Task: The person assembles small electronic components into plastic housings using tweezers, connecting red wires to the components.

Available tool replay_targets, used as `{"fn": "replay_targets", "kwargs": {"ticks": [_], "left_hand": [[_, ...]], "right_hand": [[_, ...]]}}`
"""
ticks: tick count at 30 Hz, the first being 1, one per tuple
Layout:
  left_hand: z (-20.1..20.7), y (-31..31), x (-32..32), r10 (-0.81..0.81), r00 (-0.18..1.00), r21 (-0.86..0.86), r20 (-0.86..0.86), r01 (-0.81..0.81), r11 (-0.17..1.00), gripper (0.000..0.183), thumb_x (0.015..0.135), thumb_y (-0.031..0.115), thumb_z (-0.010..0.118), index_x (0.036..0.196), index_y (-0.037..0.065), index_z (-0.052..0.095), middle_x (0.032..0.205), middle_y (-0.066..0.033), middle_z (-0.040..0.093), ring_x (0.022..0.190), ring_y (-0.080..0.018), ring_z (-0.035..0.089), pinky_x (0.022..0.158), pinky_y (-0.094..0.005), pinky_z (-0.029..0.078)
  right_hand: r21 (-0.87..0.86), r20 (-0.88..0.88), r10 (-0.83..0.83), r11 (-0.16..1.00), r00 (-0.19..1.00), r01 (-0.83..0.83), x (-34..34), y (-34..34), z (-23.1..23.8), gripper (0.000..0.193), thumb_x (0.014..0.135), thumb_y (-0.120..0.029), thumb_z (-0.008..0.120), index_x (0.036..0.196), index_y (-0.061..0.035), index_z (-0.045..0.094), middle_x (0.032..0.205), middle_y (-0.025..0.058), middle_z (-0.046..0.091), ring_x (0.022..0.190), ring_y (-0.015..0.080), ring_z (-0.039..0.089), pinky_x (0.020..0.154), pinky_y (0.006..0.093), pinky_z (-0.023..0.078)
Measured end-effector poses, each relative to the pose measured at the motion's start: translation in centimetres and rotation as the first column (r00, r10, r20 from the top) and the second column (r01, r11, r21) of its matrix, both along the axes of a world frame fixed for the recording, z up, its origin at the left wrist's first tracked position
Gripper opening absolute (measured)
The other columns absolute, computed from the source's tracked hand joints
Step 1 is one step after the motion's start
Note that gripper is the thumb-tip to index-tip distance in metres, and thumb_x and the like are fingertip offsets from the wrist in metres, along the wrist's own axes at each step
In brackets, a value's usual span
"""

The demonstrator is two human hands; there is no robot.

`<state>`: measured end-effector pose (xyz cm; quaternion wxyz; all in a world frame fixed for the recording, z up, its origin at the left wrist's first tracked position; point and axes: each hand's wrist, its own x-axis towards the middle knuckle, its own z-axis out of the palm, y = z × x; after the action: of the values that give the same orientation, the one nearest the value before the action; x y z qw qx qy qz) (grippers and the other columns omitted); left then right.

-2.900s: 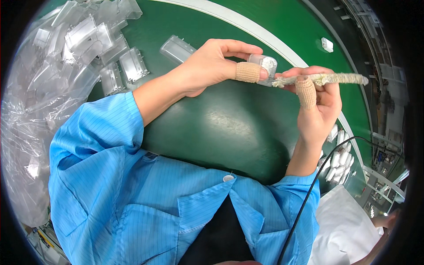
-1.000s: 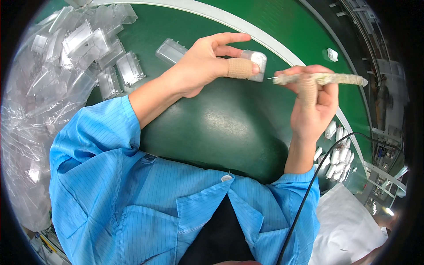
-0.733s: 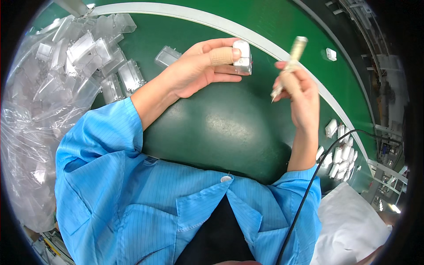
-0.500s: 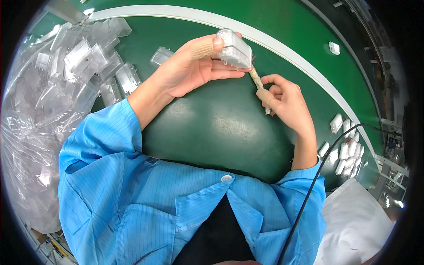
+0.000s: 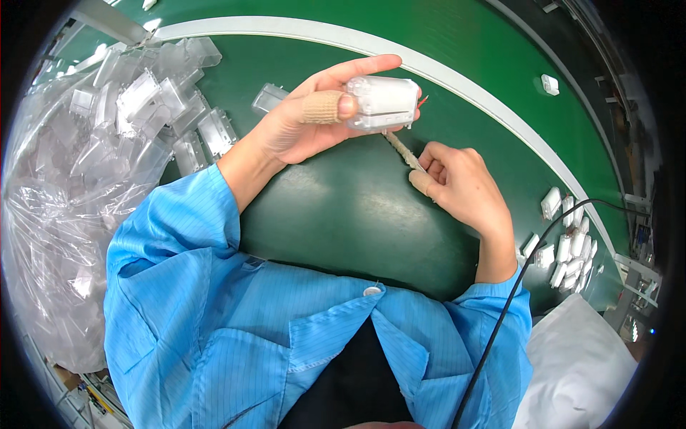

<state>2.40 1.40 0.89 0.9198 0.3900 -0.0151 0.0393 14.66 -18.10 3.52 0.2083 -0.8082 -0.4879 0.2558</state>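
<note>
My left hand (image 5: 293, 132) holds a white block in a clear plastic case (image 5: 386, 105), its thumb in a beige finger cover pressing on the near end and its index finger stretched out above. Short red wires (image 5: 422, 101) stick out at the block's right end. In my right hand (image 5: 466, 184) is a thin stick-like tool wrapped in beige tape (image 5: 402, 151), pinched between covered thumb and fingers. The tool's upper end meets the case's lower edge or passes behind it; I cannot tell which.
A large clear bag (image 5: 64, 214) of transparent plastic cases fills the left side. One loose case (image 5: 269, 98) lies behind my left wrist. Several white blocks (image 5: 572, 250) are grouped at the right, beside a black cable (image 5: 516, 275). A white rail (image 5: 457, 82) curves across the green table (image 5: 336, 214).
The cased block has turned to lie more level, and my left index finger has stretched out. The taped tool has swung so its upper end points further left, under the case.
</note>
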Motion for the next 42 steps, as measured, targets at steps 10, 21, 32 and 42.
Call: {"fn": "replay_targets", "kwargs": {"ticks": [10, 21, 32, 42], "left_hand": [[0.4, 0.0, -0.1, -0.027, 1.0, -0.006, 0.011, 0.027, 1.0, 0.103, 0.059, 0.041, 0.082, 0.139, 0.002, 0.03, 0.133, -0.0264, 0.041, 0.121, -0.0398, 0.045, 0.103, -0.0446, 0.038], [0.1, 0.4, -0.2, -0.162, 0.984, -0.043, 0.079, 0.166, 0.985, 0.094, 0.06, 0.039, 0.082, 0.136, 0.003, 0.039, 0.137, -0.0261, 0.036, 0.125, -0.0403, 0.039, 0.104, -0.0437, 0.036], [-1.0, -0.2, -0.2, 0.053, 0.998, 0.156, 0.043, -0.059, 0.986, 0.08, 0.069, 0.037, 0.079, 0.132, 0.005, 0.043, 0.121, -0.0108, 0.054, 0.114, -0.0213, 0.052, 0.099, -0.0363, 0.041], [-0.5, -0.2, -0.5, 0.076, 0.997, 0.203, 0.031, -0.081, 0.976, 0.069, 0.072, 0.026, 0.076, 0.13, 0.004, 0.046, 0.115, -0.0054, 0.055, 0.108, -0.016, 0.052, 0.095, -0.0306, 0.041]], "right_hand": [[-0.04, 0.024, -0.015, 0.999, 1.0, 0.016, -0.2, 0.2, 0.2, 0.017, 0.072, -0.013, 0.066, 0.071, 0.0019, 0.057, 0.05, 0.0072, 0.048, 0.044, 0.0126, 0.047, 0.045, 0.0278, 0.037], [-0.03, 0.024, -0.012, 0.999, 1.0, 0.013, -0.1, 0.1, 0.2, 0.018, 0.071, -0.013, 0.067, 0.071, 0.0017, 0.057, 0.05, 0.0075, 0.048, 0.044, 0.0135, 0.046, 0.045, 0.0285, 0.038], [-0.074, 0.008, -0.027, 0.997, 1.0, 0.028, -0.2, 0.4, 0.4, 0.017, 0.071, -0.016, 0.064, 0.07, -0.0002, 0.058, 0.054, 0.0135, 0.055, 0.05, 0.0282, 0.055, 0.051, 0.0375, 0.043], [-0.091, 0.006, -0.042, 0.995, 0.999, 0.042, -0.6, 0.7, 0.5, 0.017, 0.071, -0.016, 0.064, 0.071, -0.0002, 0.058, 0.055, 0.0133, 0.055, 0.051, 0.0267, 0.056, 0.052, 0.0362, 0.044]]}}
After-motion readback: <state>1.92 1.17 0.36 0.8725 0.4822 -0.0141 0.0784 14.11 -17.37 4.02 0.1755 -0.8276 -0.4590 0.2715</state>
